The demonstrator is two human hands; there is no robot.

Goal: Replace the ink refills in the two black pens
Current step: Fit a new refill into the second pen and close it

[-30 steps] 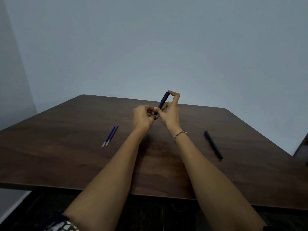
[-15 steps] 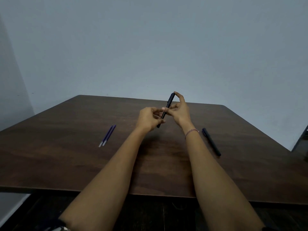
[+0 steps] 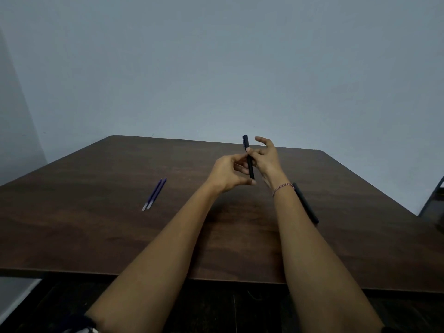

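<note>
pretty dim, flat light, whole shot a bit soft; faint shadow on the table (image 3: pixel 96 212) under the arms, wide-angle bend at the edges

You work at a dark wooden table (image 3: pixel 96 236). On it lie two purple refills (image 3: pixel 155 193) side by side at left, and one black pen (image 3: pixel 306 204) at right.

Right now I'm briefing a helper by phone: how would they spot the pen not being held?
On the brown table, look right of the person's right forearm, beside the wrist bracelet. The spare black pen lies flat there, untouched, unlike the upright pen held between both hands, and far from the two purple refills at left.
</note>
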